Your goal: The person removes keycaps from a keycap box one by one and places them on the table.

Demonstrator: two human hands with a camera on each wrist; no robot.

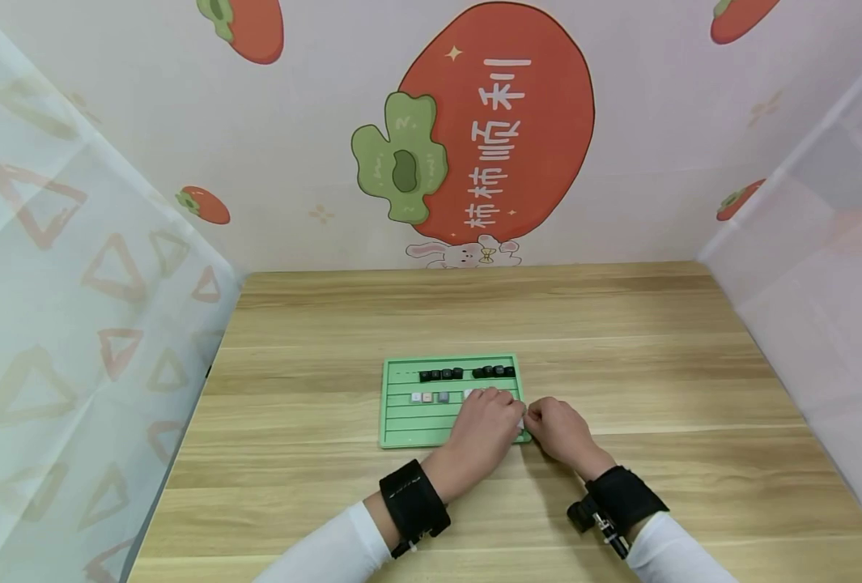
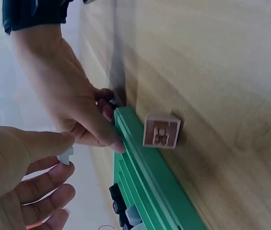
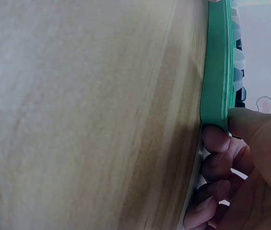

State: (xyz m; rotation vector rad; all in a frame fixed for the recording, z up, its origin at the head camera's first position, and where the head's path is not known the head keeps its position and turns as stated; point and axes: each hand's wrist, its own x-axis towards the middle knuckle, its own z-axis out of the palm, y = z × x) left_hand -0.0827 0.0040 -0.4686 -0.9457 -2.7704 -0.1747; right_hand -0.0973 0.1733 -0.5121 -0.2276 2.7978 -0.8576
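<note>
A green grooved tray (image 1: 416,436) lies on the table, with black keycaps (image 1: 441,375) along an upper groove and white and grey keycaps (image 1: 443,397) lower down. My left hand (image 1: 480,429) is over the tray's right part and hides some of it. In the left wrist view, its thumb and forefinger pinch a small white keycap (image 2: 65,156). My right hand (image 1: 563,433) grips the tray's near right corner, thumb on the rim and fingers curled against the side. A loose keycap (image 2: 161,130) lies beside the tray's edge, its stem side showing.
The wooden table (image 1: 292,502) extends around the tray on all sides. A printed cloth backdrop (image 1: 292,121) stands behind it, with pale cloth sheets (image 1: 81,283) at left and right. Both wrists wear black straps (image 1: 414,504).
</note>
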